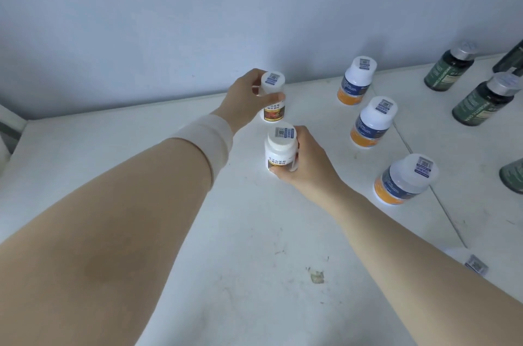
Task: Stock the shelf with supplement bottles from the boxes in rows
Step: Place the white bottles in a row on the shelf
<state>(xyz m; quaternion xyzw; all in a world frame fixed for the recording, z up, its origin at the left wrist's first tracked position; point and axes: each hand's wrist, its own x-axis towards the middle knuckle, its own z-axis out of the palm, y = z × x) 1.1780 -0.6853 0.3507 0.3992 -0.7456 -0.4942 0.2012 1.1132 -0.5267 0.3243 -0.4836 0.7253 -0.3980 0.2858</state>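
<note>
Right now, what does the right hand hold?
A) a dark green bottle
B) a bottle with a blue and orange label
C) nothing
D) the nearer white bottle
D: the right hand curls its fingers round the nearer white bottle; the left hand grips the farther white bottle.

stockroom, white shelf [169, 232], supplement bottles [372, 122]

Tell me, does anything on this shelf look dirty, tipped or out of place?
Nothing is tipped or spilled. The only blemish is a small greenish stain on the white shelf near its front, with faint scuff marks beside it.
</note>
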